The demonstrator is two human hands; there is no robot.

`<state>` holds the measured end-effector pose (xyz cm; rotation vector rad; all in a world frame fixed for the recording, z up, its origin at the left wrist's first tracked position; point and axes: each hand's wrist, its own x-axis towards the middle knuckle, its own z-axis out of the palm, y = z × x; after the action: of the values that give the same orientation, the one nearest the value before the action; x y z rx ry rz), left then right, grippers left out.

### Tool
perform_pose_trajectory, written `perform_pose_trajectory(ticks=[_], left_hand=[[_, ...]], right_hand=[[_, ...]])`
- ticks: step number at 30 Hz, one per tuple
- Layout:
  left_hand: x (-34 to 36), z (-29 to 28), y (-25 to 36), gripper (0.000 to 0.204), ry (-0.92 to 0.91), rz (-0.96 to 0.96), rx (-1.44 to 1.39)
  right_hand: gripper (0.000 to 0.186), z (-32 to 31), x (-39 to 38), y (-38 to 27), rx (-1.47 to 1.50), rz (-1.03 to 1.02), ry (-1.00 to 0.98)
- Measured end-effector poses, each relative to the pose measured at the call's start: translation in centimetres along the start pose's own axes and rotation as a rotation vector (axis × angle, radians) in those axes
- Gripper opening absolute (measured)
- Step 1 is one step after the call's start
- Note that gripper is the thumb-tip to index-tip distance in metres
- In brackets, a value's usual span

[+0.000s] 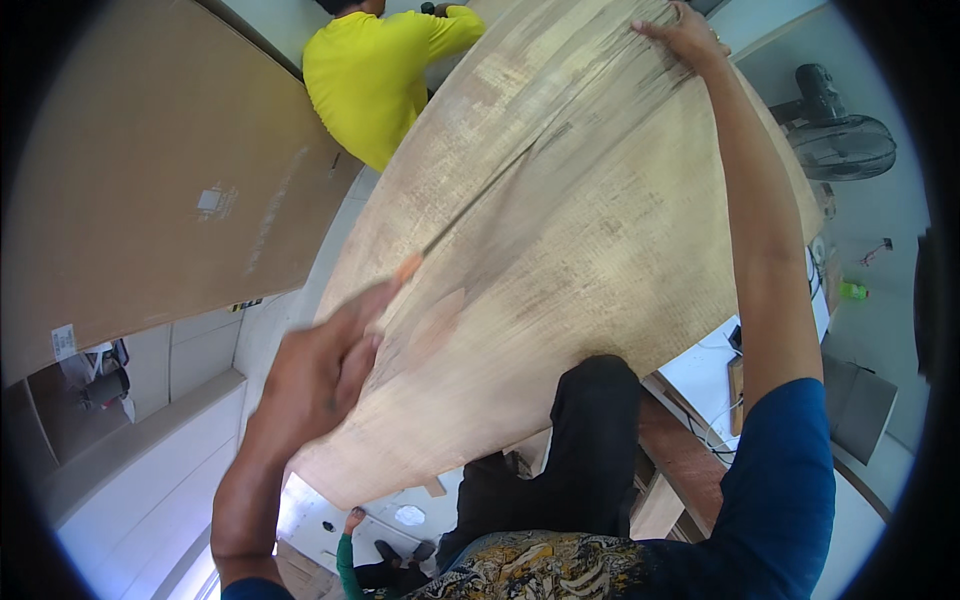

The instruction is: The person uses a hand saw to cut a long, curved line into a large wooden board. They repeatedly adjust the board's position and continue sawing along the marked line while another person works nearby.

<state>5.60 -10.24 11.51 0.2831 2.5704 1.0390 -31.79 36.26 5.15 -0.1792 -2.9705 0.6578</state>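
Note:
A large, pale wooden panel with curved edges and dark streaks fills the middle of the view. My left hand is closed around the orange handle of a long, thin, dark tool, blurred by motion. Its shaft lies over the panel and points toward the far side; I cannot make out exactly what kind of tool it is. At the far right edge, my right hand grips the panel with the thumb on top and some fingers hidden. My knee in black trousers rests against the panel's near edge.
A person in a yellow shirt is bent over beyond the panel. Large brown cardboard stands at left. A black fan and a white table with cables are at right. Another person's green sleeve shows below.

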Motion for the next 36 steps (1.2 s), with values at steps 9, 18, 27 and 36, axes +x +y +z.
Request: perform_pose_trajectory(ticks=[9,18,27,36], left_hand=[[20.0,10.8,-4.7,0.054,0.148,0.217,0.055],[2.5,2.4,0.3,0.056,-0.087,-0.172,-0.181],[19.7,12.0,-4.5,0.058,0.121,0.144,-0.003],[-2.6,2.9,-2.4,0.056,-0.063,-0.296,-0.056]], right_hand=[[0.099,3.9,2.2,1.2,-0.216,-0.275,0.335],[0.109,3.3,2.0,5.2,-0.269,-0.076,0.168],[0.096,3.2,1.5,1.6,0.042,-0.205,0.169],[0.097,1.5,0.7,1.3,-0.123,-0.131,0.157]])
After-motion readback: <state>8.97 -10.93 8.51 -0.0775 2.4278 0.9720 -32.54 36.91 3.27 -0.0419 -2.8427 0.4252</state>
